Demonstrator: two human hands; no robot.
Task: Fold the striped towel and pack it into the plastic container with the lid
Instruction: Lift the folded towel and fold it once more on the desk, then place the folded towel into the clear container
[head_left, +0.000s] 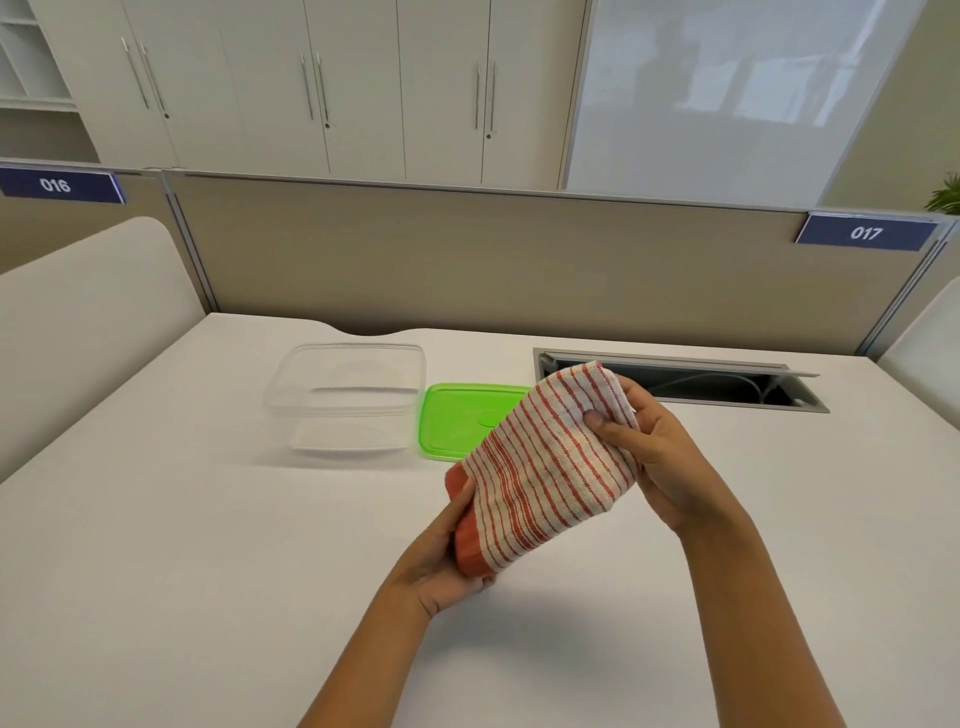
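Note:
The red-and-white striped towel (545, 467) is folded into a thick oblong and held tilted above the white table (182, 545). My left hand (441, 561) grips its lower end from underneath. My right hand (644, 447) pinches its upper end, thumb on top. The clear plastic container (345, 400) stands open and empty on the table to the left of the towel. Its green lid (457, 421) lies flat beside the container, partly hidden behind the towel.
A cable slot (680, 387) with its flap raised is sunk into the table at the back right. A beige partition (467, 260) runs along the table's far edge, with cream side panels at left and right.

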